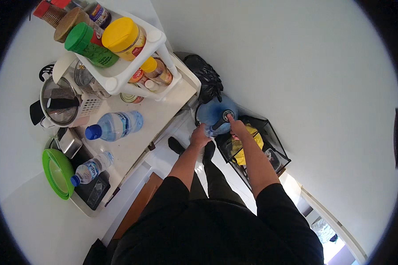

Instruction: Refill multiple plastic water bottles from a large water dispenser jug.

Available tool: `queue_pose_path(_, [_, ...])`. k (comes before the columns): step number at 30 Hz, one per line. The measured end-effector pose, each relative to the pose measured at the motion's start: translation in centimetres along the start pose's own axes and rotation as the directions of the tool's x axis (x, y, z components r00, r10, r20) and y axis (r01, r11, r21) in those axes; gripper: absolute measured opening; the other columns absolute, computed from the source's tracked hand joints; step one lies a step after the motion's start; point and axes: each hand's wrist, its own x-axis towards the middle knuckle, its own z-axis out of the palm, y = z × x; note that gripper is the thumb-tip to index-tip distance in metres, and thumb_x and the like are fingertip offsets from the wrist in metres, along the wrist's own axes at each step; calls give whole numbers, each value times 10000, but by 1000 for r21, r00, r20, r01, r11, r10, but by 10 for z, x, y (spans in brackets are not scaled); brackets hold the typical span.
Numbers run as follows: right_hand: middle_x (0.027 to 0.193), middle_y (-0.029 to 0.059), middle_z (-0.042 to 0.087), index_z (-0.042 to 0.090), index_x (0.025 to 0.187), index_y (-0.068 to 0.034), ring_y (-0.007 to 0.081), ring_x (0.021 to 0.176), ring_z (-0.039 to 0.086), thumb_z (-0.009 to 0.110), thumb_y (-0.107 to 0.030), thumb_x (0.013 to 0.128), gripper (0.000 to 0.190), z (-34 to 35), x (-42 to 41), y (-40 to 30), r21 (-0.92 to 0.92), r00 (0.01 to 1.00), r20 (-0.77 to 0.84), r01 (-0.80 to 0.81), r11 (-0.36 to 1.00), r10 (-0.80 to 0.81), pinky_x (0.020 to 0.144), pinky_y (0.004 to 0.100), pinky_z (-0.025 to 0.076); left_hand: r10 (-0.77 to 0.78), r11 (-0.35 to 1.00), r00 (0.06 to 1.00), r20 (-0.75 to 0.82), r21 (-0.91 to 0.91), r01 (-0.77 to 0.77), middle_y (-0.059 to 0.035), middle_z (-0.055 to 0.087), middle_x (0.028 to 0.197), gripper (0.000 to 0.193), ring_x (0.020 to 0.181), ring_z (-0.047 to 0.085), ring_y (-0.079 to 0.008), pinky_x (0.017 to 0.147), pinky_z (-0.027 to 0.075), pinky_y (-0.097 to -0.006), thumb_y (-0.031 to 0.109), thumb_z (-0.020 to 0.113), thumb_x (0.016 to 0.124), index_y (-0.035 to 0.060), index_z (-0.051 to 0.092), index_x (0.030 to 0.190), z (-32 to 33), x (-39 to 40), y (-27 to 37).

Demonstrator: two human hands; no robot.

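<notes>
A large blue water jug [209, 112] stands on the floor by the wall, with a dark dispenser pump [220, 123] on its top. My right hand [237, 128] is at the pump's round head, one finger on it; whether it grips anything is hard to see. Just below the pump's spout, my left hand [199, 135] is closed around a clear plastic bottle [209, 131], mostly hidden by the hand. On the counter to the left lie a large water bottle [119, 126] and a smaller water bottle [93, 168], both with blue caps.
A white shelf [132, 78] with seasoning jars stands on the counter [132, 142]. Green bowls [57, 174] and a utensil basket [90, 105] are farther left. A black garbage bag [204, 78] is behind the jug; a black mesh basket [275, 139] with a yellow bag is right of it.
</notes>
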Motion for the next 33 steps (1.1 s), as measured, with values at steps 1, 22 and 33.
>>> queue_pose_path(1, [614, 149, 565, 623, 811, 65, 260, 494, 554, 445, -716, 908, 807, 0, 3, 2, -8, 1000, -15, -9, 1000, 9, 407, 387, 423, -10, 1000, 1000, 4, 10, 10, -210, 623, 1162, 759, 1107, 593, -409, 937, 492, -476, 146, 857, 603, 75, 479, 1257, 0, 0, 2])
queue_pose_path(22, [596, 83, 540, 545, 663, -31, 213, 470, 508, 467, -766, 860, 765, -4, 8, 8, -92, 991, 21, 134, 987, -133, 436, 365, 403, 0, 1000, 1000, 14, 4, 0, -214, 608, 1205, 786, 1130, 583, -411, 955, 488, -481, 152, 853, 599, 84, 471, 1284, 5, 5, -1])
queue_pose_path(33, [597, 91, 535, 539, 664, -18, 219, 468, 511, 466, -770, 859, 780, -1, 5, 4, -30, 999, -4, 48, 998, -48, 417, 367, 397, 7, 1000, 1000, 30, -4, -7, -220, 592, 1237, 820, 1181, 560, -392, 996, 462, -444, 196, 863, 592, 48, 480, 1302, 3, 4, -3])
